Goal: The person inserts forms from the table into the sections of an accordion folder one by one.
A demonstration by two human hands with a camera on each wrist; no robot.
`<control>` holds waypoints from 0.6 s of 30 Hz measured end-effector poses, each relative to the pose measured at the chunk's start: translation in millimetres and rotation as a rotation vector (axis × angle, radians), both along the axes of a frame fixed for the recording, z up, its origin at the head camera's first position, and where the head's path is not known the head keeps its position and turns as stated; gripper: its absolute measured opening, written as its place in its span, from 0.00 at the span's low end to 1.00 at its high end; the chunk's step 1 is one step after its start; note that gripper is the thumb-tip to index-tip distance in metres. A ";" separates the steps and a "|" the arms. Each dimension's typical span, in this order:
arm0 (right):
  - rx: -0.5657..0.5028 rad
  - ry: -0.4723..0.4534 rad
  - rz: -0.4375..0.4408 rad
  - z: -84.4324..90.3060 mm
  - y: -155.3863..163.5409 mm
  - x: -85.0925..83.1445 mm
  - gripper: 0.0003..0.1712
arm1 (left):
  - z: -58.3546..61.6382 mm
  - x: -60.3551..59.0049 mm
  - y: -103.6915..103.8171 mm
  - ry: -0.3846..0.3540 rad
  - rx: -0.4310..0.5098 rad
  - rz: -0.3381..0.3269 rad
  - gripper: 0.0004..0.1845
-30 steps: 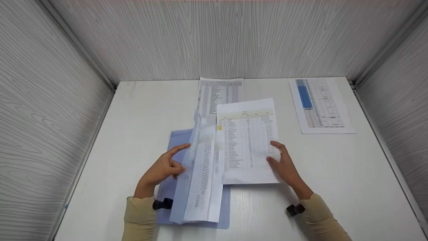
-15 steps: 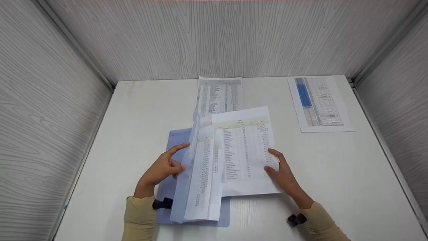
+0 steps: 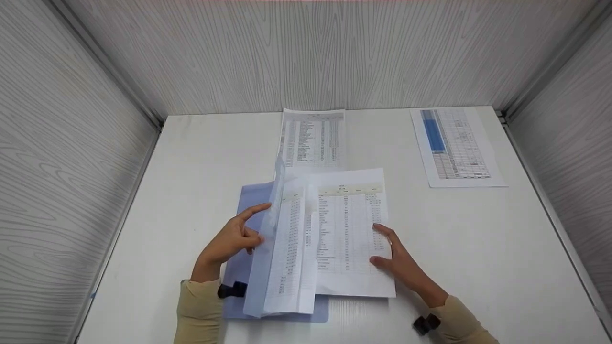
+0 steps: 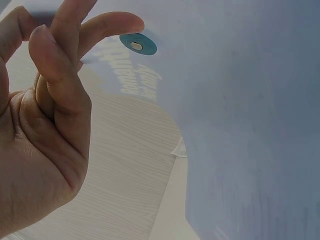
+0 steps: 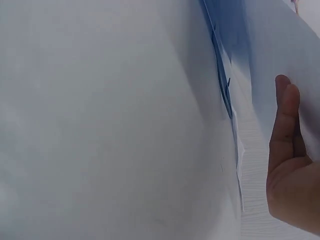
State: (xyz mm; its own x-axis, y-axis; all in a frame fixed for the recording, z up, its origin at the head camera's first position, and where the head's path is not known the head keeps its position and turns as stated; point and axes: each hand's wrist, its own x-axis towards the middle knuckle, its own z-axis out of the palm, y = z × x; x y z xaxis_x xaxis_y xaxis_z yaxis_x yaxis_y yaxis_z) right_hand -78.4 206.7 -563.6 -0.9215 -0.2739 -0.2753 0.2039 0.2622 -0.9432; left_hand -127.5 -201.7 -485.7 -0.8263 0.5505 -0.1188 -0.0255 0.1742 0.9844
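Note:
A light blue folder (image 3: 248, 193) lies on the white table (image 3: 478, 248) in the head view. My left hand (image 3: 256, 224) holds its translucent front cover (image 3: 260, 267) lifted, with the index finger stretched along the cover's edge. Printed pages (image 3: 289, 248) show inside. In the left wrist view the fingers (image 4: 55, 95) curl beside the cover, near a round blue snap button (image 4: 138, 45). My right hand (image 3: 377, 246) pinches the right edge of a printed sheet (image 3: 349, 229), which overlaps the open folder. In the right wrist view, the sheet (image 5: 100, 125) fills the frame, with a finger (image 5: 287, 130) against it.
A second printed sheet (image 3: 313, 136) lies at the back centre, partly under the folder's top. A third sheet with a blue block (image 3: 454, 145) lies at the back right. Grey wood-grain walls (image 3: 71, 143) close the table on the left, back and right.
My right hand has drawn the printed sheet toward me and a little left, further over the open folder. The left hand and the lifted cover have stayed where they were.

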 end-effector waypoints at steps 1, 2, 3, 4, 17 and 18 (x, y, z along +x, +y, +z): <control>0.010 0.003 0.021 -0.9 -0.4 0.9 0.49 | 0.2 0.1 0.0 0.001 0.000 -0.002 0.41; 0.018 0.011 0.039 -1.6 -0.7 1.8 0.49 | 0.4 0.1 0.1 0.000 -0.001 -0.001 0.41; 0.023 0.017 0.055 -2.4 -1.0 2.4 0.49 | 0.5 0.2 0.1 0.000 -0.002 -0.003 0.41; 0.030 0.025 0.071 -2.7 -1.0 3.1 0.49 | 0.6 0.2 0.2 -0.001 -0.003 -0.002 0.41; 0.060 0.024 0.168 0.5 5.3 6.0 0.46 | -0.6 -0.3 0.3 0.012 -0.004 -0.012 0.40; 0.064 0.028 0.174 1.2 5.6 6.0 0.46 | -0.8 -0.3 0.3 0.011 -0.004 -0.011 0.40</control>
State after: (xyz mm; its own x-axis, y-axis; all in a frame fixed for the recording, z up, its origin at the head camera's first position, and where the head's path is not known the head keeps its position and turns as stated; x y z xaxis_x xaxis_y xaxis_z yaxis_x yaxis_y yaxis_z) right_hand -72.4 212.3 -562.4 -0.8693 -0.4122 -0.2726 0.1246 0.3509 -0.9281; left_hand -127.8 -201.4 -486.5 -0.8213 0.5594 -0.1118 -0.0124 0.1784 0.9839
